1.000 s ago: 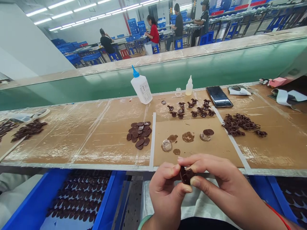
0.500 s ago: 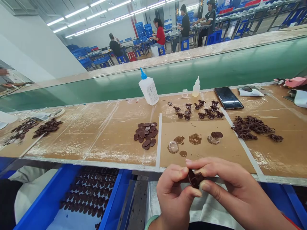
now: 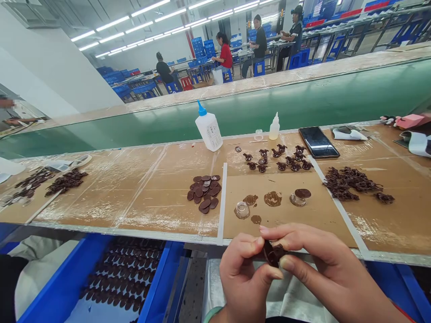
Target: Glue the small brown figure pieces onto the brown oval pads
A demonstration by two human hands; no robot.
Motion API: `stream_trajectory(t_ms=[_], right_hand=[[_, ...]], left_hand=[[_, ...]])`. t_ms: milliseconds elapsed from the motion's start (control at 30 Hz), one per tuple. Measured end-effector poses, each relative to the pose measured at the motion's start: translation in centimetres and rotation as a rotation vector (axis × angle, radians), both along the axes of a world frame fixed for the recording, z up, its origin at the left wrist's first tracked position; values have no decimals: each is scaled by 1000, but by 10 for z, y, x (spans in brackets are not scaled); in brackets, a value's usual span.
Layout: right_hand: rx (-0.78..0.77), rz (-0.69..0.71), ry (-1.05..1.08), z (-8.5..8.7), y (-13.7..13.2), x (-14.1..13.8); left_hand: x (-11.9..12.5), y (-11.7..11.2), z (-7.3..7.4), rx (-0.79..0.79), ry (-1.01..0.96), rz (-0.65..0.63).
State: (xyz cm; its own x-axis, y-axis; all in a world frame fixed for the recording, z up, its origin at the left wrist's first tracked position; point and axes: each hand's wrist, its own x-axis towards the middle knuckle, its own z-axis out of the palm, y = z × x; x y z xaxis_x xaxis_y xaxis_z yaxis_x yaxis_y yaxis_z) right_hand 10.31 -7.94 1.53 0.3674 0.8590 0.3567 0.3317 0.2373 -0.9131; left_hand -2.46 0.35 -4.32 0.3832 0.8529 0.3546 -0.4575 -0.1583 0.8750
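In front of the table edge, my left hand (image 3: 243, 274) pinches a dark brown oval disc (image 3: 270, 255) between thumb and fingers. My right hand (image 3: 318, 264) grips a small dark brown figure piece (image 3: 278, 250) and presses it against the disc's face; fingertips cover part of both. Beyond my hands, a pile of brown oval discs (image 3: 204, 193) lies left of a white tape strip. Small brown animal-shaped figures (image 3: 282, 166) stand in a group. One oval disc (image 3: 302, 193) rests on a clear round cup (image 3: 298, 200), and another clear cup (image 3: 242, 210) stands nearby.
A white bottle with blue tip (image 3: 208, 130), a small dropper bottle (image 3: 274, 128) and a phone (image 3: 318, 142) stand or lie at the back. Tangled brown pieces (image 3: 353, 183) are heaped right. Below left, a blue bin (image 3: 155, 278) holds rows of brown pieces. Co-workers sit far back.
The camera view has shifted slightly. Both hands keep nearly the same grip, with the figure piece held against the disc.
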Motion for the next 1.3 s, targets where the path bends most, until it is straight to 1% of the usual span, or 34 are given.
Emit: stream_trajectory(t_ms=[200,400,567,833,1000,1300], right_hand=[[-44,33,28,-1,-1,0],[-27,34,28,-1,-2,0],[-12,44,15,-4,-2,2],[6,13,-35,-9,-2,5],[34,-10,-45,-8,-2,6],[-7,-12,-22,-9,-2,9]], left_hand=[[-1,-1,0,9,5,2],[0,0,4,14,-4,27],[1,-1,4,25,-3,30],[4,1,3,49,18,23],[6,1,2,34,14,16],[9,-1,-1,14,8,17]])
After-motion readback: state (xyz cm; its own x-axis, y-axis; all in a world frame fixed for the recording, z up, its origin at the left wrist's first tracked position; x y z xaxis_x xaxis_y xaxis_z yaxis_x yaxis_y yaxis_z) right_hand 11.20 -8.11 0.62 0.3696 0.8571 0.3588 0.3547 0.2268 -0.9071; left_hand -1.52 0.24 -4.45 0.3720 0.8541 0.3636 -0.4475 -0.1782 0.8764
